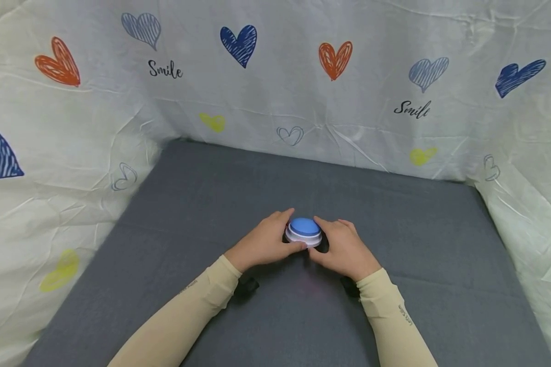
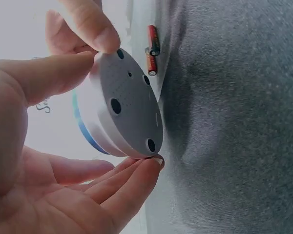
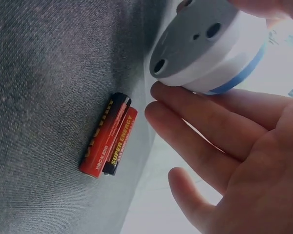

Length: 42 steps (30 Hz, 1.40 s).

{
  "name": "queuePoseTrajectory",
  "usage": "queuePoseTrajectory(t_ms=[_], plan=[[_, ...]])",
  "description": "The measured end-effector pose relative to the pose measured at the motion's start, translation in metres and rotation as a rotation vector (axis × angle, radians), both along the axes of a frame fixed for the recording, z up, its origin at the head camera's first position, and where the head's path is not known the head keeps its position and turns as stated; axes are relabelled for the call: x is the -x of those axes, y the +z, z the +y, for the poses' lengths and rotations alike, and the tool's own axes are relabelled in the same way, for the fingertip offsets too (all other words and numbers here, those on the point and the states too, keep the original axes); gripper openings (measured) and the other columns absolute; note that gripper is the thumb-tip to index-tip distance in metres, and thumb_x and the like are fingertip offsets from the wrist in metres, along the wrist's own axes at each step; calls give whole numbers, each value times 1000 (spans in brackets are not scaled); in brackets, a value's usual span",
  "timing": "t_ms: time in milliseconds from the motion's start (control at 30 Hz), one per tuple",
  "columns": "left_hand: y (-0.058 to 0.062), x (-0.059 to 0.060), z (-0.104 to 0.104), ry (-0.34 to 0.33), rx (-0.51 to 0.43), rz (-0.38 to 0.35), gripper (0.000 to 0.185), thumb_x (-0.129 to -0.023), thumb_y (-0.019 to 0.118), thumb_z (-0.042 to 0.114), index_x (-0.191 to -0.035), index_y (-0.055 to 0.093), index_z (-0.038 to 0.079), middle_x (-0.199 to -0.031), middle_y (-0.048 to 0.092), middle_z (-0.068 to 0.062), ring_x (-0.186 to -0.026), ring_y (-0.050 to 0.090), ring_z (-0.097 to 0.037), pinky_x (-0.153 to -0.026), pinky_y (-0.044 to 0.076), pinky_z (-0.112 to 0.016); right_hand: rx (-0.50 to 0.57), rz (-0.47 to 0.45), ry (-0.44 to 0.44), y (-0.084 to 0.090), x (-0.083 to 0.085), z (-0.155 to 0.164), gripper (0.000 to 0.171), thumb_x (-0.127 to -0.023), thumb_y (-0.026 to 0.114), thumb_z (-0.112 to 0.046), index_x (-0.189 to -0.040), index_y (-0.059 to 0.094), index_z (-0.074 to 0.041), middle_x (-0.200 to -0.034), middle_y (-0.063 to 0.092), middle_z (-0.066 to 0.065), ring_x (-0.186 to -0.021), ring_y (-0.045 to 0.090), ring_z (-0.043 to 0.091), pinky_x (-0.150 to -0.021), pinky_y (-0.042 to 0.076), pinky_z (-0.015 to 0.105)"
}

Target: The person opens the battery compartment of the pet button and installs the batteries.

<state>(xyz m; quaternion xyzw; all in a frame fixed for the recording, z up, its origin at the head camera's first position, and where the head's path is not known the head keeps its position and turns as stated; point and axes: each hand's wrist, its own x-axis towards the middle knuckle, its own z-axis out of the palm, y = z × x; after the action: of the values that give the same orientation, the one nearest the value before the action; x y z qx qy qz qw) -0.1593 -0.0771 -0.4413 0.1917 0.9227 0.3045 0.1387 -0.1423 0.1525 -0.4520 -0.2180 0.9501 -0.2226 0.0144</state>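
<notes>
A round white push button with a blue top [image 1: 304, 226] is held just over the grey table, its blue side up. My left hand [image 1: 267, 243] grips its left side, thumb at the near edge and fingers round the far edge. From the right, my right hand [image 1: 347, 250] pinches the rim between thumb and fingers. Its flat underside [image 2: 129, 105], with several dark round spots, shows in the left wrist view. Two red and black batteries [image 3: 105, 139] lie side by side on the table near the right hand, hidden behind it in the head view.
The grey cloth-covered table [image 1: 239, 183] spreads out around the hands. A white curtain [image 1: 280, 97] printed with hearts and the word "Smile" hangs along its back and both sides. Cream sleeves [image 1: 183, 311] cover both forearms.
</notes>
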Motion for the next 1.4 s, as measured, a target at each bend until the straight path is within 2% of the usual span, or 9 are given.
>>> queuePoseTrajectory(t_ms=[233,467,633,800,1000,1267,1400], plan=[[4,1,-3,25,-57,-30,93,-98,75,56,-166,39,4,-139,66,-13,-118,67,-25,-103,56,-46,21,11,-16,3,-1,0,69,-95,72,-38,-152,60,-1,-141,72,18,-127,69,36,-116,45,62],[6,0,-2,74,-121,-85,88,-99,74,55,-165,43,5,-145,67,-14,-124,70,-25,-105,57,-46,63,52,-25,1,-1,1,60,-95,67,-29,-148,63,-1,-138,74,16,-117,73,33,-107,55,55],[8,-1,-2,93,-130,-111,88,-98,77,54,-164,44,6,-143,69,-13,-121,72,-24,-103,58,-46,99,71,-41,1,-2,0,53,-99,68,-25,-147,65,-2,-124,79,14,-95,71,25,-88,59,45],[8,0,-3,89,-115,-94,76,-100,79,40,-160,49,5,-135,72,-13,-115,71,-22,-98,59,-44,89,88,-63,1,-1,-1,50,-102,69,-27,-146,66,-3,-115,80,11,-84,66,18,-78,56,38],[6,1,-2,63,-85,-25,51,-107,70,21,-154,58,6,-124,75,-10,-96,66,-17,-86,56,-37,76,114,-68,2,-1,-2,47,-104,69,-29,-144,68,-4,-102,80,8,-75,61,14,-71,53,35],[4,0,-1,68,-58,-4,47,-109,65,21,-152,58,4,-122,75,-9,-93,65,-17,-84,55,-37,67,103,-102,1,-3,-5,49,-104,74,-33,-144,68,-5,-104,80,9,-83,70,20,-76,60,43],[4,-1,-2,75,-61,-15,48,-109,65,23,-152,58,3,-131,74,-12,-101,69,-18,-91,58,-41,69,107,-111,1,-3,-6,52,-101,79,-30,-145,67,-5,-105,81,10,-88,75,23,-78,62,44]])
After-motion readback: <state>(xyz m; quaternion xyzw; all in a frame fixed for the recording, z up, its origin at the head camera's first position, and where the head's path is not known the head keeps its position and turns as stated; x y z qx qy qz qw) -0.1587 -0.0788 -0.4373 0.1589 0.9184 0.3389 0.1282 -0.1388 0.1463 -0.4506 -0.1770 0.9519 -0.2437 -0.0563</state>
